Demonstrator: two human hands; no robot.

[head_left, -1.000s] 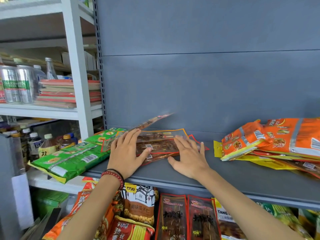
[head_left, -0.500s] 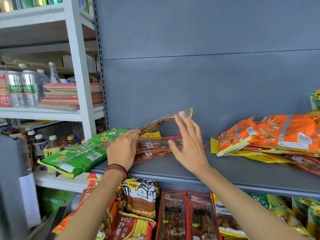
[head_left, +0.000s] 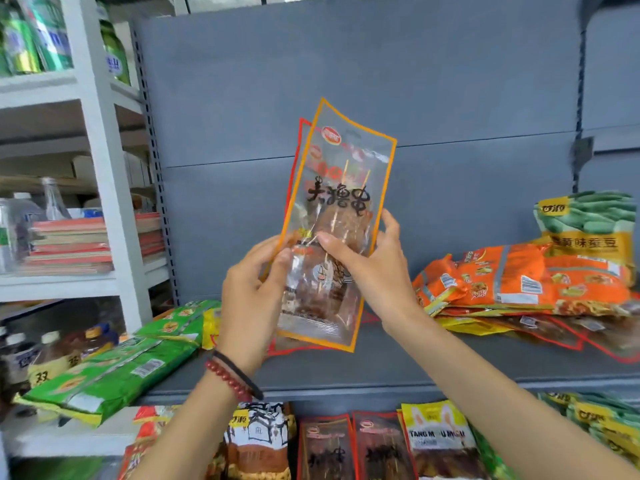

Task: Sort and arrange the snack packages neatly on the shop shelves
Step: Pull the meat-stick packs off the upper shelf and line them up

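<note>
Raised off shelf (head_left: pixel 415 365): skewer packets (head_left: pixel 341 216) upright | left grip (head_left: pixel 252 292), right grip (head_left: pixel 374 268) pinching them | lower pack (head_left: pixel 436 441) reads "TANG"

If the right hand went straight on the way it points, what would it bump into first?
The right hand, gripping the clear snack packets, points up-left. It would probably meet the grey back panel first; depth is unclear.
</note>
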